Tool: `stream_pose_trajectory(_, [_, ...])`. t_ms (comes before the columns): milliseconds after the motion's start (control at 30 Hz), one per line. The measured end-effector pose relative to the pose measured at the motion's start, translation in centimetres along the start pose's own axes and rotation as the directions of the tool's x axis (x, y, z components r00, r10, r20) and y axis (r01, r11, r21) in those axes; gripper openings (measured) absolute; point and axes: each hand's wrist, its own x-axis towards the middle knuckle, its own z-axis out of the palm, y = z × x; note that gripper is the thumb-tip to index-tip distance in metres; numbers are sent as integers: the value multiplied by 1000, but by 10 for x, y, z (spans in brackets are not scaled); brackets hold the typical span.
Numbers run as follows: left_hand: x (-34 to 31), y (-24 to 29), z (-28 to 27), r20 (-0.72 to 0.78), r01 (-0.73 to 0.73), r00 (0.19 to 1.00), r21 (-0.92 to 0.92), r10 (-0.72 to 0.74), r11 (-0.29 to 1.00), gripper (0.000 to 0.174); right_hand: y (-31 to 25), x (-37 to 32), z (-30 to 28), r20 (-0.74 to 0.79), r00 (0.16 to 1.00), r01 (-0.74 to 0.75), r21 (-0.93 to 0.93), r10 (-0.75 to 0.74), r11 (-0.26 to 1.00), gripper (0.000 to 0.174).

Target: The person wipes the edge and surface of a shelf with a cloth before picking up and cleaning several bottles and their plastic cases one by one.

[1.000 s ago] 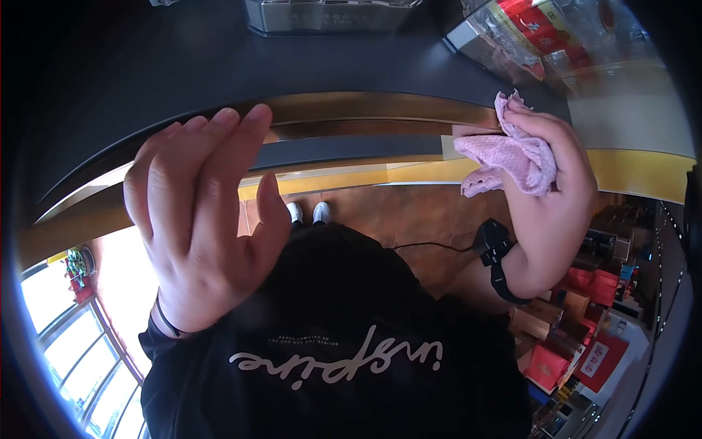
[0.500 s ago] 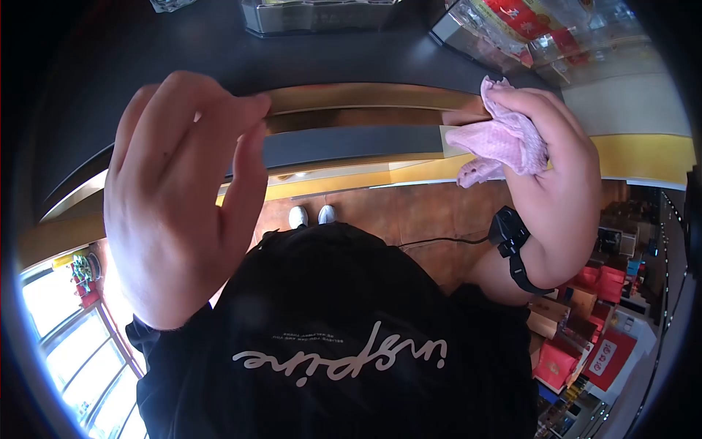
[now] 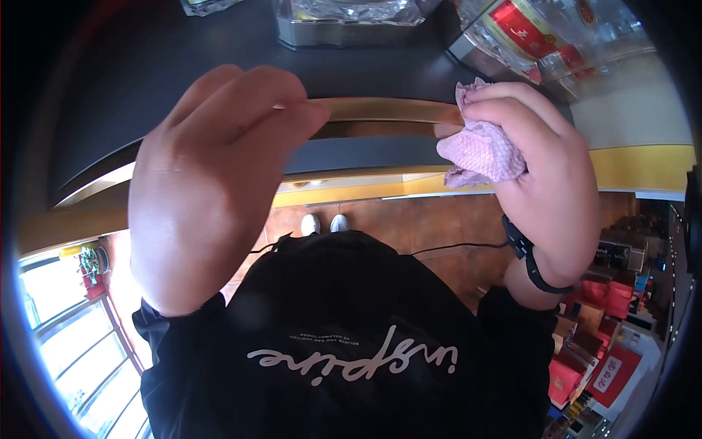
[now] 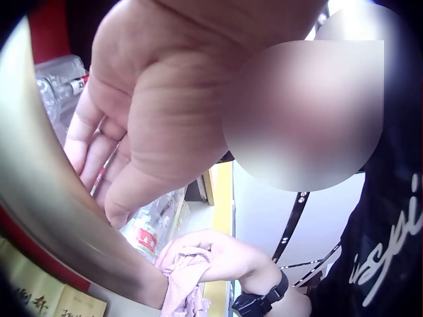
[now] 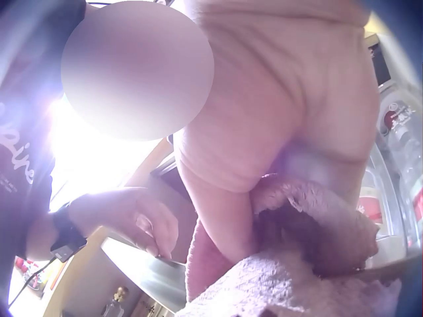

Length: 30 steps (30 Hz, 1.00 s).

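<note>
In the head view my right hand (image 3: 548,161) grips a crumpled pink cloth (image 3: 486,150) at the right end of a gold metal edge strip (image 3: 387,110). The cloth bunches around the fingers in the right wrist view, its textured folds (image 5: 264,284) hanging below the palm. My left hand (image 3: 212,175) is over the left part of the strip, palm down, with thumb and fingertips near each other. Seen from the left wrist, its fingers (image 4: 99,145) reach loosely forward beside the curved metal strip, and no object shows in them.
Behind the strip lies a dark countertop (image 3: 146,102). A clear display box with a metallic base (image 3: 351,33) stands at the back. At the back right are clear containers with a red label (image 3: 523,29). Red boxes (image 3: 570,373) fill a lower area on the right.
My left hand has bent its formerly straighter fingers and shifted right along the strip. The right hand, still gripping the cloth, has moved slightly left. The head view has shifted a little.
</note>
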Motion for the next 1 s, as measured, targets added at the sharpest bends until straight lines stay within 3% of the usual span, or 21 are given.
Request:
stream_pose_trajectory(133, [1, -3, 1, -8, -22, 1000, -8, 22, 1000, 23, 5, -6, 2, -19, 1000, -8, 59, 9, 998, 44])
stream_pose_trajectory(433, [-6, -22, 13, -80, -151, 987, -148, 140, 977, 31, -1, -7, 8, -83, 996, -49, -65, 43, 997, 40])
stream_pose_trajectory(600, [-8, -30, 12, -72, -180, 983, -219, 168, 959, 41, 16, -17, 8, -114, 992, -53, 63, 60, 997, 42])
stream_pose_trajectory(833, [-23, -28, 35, -200, -189, 964, -56, 174, 980, 47, 17, -23, 36, -301, 953, -19, 39, 30, 999, 44])
stream_pose_trajectory(1000, [-24, -32, 29, -157, -199, 970, -66, 187, 978, 47, 22, -29, 31, -281, 957, -39, 95, 65, 995, 42])
